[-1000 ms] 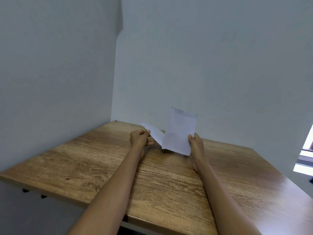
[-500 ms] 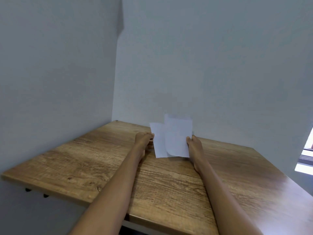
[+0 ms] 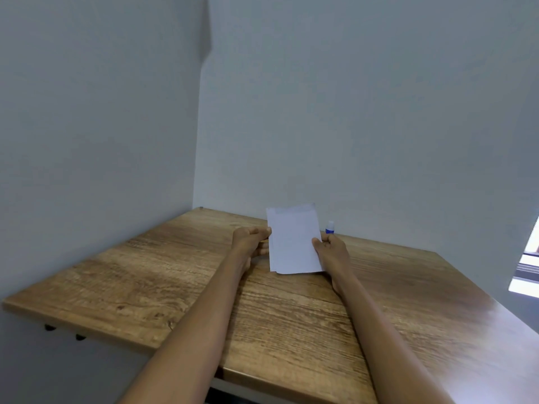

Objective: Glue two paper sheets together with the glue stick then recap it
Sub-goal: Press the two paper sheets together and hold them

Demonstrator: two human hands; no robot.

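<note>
At frame centre, above the wooden table (image 3: 291,322), the paper sheets (image 3: 293,240) are stacked and gripped at both side edges: the left hand (image 3: 250,243) is curled round one, the right hand (image 3: 329,249) round the other. Beyond the right fingertips, a glue stick (image 3: 330,227) is seen upright by the wall.

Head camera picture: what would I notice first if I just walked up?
First the white paper sheets, held up over the far middle of the wooden table, the left hand on one edge and the right hand on the other. Then the little glue stick standing behind the right hand, by the wall.
</note>
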